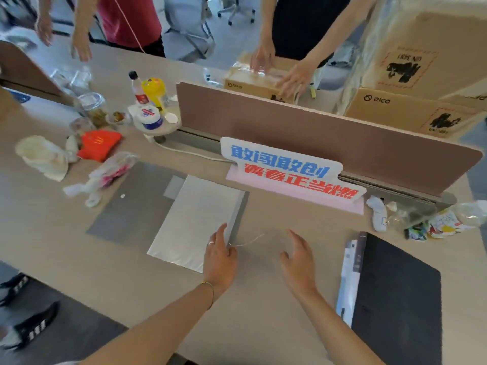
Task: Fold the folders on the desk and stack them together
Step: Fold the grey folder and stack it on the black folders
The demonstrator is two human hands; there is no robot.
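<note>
Where the beige desk (263,299) meets a brown divider panel (316,133), a shared office shows behind it, with other people's hands on cardboard boxes (253,80) and office chairs farther back. At far left lie crumpled plastic bags (105,175), a red fast-food carton (98,146) and bottles on a small round shelf. Next comes a grey folder (131,204) lying open and flat, with a white folder (195,222) overlapping its right part. The left hand (220,256), fingers loosely extended and gripping nothing, touches the white folder's near right edge beside a thin cord (247,242). The right hand (299,256) hovers open and empty, just right of that folder. A slogan sign (287,171) leans on the divider. At far right a dark folder (398,299) is cut off by the frame, with blurred papers at its left edge.
</note>
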